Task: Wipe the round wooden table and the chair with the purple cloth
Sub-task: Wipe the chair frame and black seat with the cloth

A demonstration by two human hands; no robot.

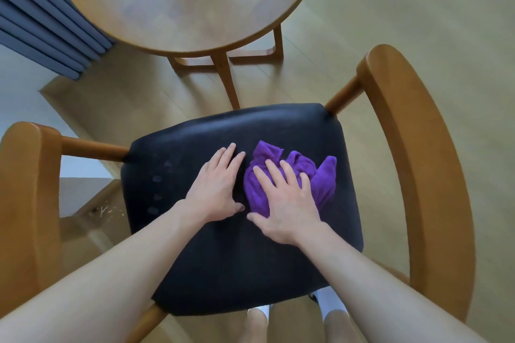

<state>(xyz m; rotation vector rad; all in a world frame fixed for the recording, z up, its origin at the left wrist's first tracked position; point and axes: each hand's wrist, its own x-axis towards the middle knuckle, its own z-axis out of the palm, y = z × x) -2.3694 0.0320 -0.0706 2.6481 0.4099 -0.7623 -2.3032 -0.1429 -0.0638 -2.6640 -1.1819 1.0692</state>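
From my seat I see the purple cloth [289,175] bunched on the chair [223,245], on its dark seat pad toward two o'clock of the seat's middle. My right hand [284,203] lies flat on top of it, fingers [288,172] spread and nearly straight, pressing down rather than gripping. My left hand [216,189] rests just beside the cloth at its nine o'clock side, fingers straight and together on the bare pad, holding nothing.

What worries me: the cloth is a crumpled wad, not spread, so I judge a stroke could roll it up under the palm and leave strips of seat unwiped. With only flat pressure and no pinch, the palm could also slide over the cloth and leave it behind. The pale marks on the pad toward nine o'clock and the wooden armrests look easy to miss.

The wad's long axis runs roughly from eight o'clock to two o'clock, with one loose corner poking out at two o'clock and another fold at twelve. The round wooden table [189,0] stands well apart at twelve o'clock; whether it is already wiped I cannot tell
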